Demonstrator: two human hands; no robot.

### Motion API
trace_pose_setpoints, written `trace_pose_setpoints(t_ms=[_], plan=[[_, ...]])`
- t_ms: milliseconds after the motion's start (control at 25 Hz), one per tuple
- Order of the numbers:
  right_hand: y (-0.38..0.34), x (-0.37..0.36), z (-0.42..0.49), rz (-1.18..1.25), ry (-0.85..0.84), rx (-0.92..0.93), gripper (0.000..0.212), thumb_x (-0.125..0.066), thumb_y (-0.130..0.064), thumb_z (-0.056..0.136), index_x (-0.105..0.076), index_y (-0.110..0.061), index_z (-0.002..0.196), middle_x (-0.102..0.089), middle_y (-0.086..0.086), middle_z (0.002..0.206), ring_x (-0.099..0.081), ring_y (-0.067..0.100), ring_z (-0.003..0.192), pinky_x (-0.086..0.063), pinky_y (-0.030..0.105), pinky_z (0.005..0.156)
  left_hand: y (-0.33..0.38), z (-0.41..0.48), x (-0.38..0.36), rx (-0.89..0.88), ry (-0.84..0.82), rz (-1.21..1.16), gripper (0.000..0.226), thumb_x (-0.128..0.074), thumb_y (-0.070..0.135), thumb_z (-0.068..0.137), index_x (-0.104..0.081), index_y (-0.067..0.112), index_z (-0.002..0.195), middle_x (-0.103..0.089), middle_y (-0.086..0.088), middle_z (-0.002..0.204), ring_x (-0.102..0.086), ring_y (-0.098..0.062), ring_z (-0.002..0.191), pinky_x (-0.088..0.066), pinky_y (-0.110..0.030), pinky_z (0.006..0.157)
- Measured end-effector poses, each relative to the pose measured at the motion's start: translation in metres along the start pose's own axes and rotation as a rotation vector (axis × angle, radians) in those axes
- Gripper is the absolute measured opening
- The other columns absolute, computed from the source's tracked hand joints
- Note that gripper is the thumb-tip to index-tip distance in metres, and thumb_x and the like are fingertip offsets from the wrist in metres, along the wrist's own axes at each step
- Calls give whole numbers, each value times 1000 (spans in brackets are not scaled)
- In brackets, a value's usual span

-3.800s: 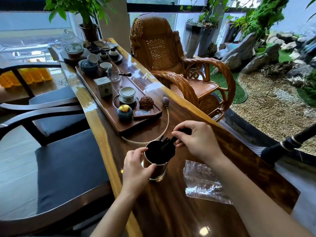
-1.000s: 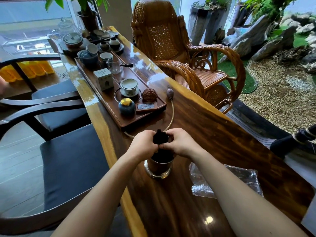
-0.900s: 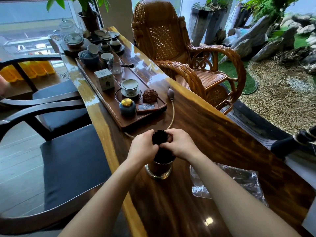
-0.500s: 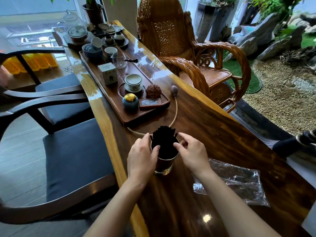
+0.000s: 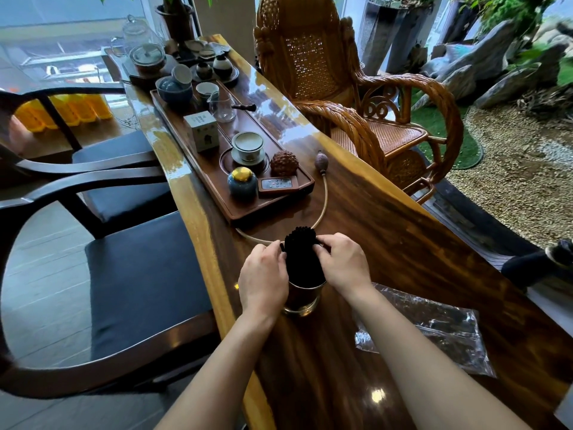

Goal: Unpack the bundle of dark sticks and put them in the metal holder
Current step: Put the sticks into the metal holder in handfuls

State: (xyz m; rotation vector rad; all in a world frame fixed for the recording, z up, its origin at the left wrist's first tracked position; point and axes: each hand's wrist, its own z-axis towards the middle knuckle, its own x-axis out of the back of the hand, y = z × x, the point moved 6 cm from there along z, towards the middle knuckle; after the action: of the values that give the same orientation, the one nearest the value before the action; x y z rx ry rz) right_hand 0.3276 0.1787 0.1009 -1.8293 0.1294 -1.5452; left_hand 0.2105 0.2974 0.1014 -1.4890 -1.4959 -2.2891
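A bunch of dark sticks (image 5: 301, 254) stands upright in a shiny metal holder (image 5: 301, 301) on the long wooden table (image 5: 387, 243). My left hand (image 5: 263, 276) curls against the left side of the sticks and covers part of the holder. On the right side, my right hand (image 5: 342, 262) grips the bunch with fingertips near its top. The stick tops rise above both hands. An empty clear plastic bag (image 5: 424, 328) lies flat on the table to the right of the holder.
A wooden tea tray (image 5: 235, 209) with cups, a jar, a small box and a glass pitcher lies just beyond the holder. A thin hose (image 5: 322, 206) curves behind the sticks. Dark chairs (image 5: 102, 268) stand on the left, a rattan chair (image 5: 356, 97) on the right.
Half a second ago both hands were spread apart at the holder's rim with the sticks fanned out. They have now closed in around the bunch, gathering it tighter.
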Motion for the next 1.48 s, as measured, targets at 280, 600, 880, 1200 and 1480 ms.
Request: trace_pose_setpoints(t_ms=[280,600,880,1200,1480], plan=[[-5,7,6,-30,10,35,20,-66,-27,91,-79,-19,104,-76,6,107,-68,29,104,-53,36,87,3,4,7,-27,31,-45,20,-64,25,95,-76,20,109,-73,1,95,-68,-17,86,-58,-33,72],[-9,6,-3,-33,-15,118,29,-57,-8,92,-75,-15,113,-71,12,103,-66,35,100,-52,38,83,-1,-3,-5,-5,-83,33,42,-57,17,88,-60,17,131,-46,3,92,-51,-15,84,-40,-21,61],[1,2,-12,-67,-117,72,27,-68,-26,78,-74,-22,104,-57,0,92,-60,24,95,-48,32,74,-5,-10,-1,-48,-65,-52,45,-73,24,83,-64,22,126,-50,4,86,-53,-14,79,-39,-19,61],[-14,8,-6,139,83,99,37,-74,-15,87,-72,-15,124,-79,2,107,-71,22,106,-54,32,97,-10,-1,13,29,36,-296,30,-80,17,83,-74,19,112,-72,10,80,-67,0,73,-56,-15,66],[0,24,-51,137,-7,243,36,-66,8,71,-74,-15,98,-70,-3,88,-61,3,74,-47,20,70,-18,-8,12,-5,23,-410,26,-80,7,80,-74,19,102,-72,13,83,-68,1,78,-55,-13,66]])
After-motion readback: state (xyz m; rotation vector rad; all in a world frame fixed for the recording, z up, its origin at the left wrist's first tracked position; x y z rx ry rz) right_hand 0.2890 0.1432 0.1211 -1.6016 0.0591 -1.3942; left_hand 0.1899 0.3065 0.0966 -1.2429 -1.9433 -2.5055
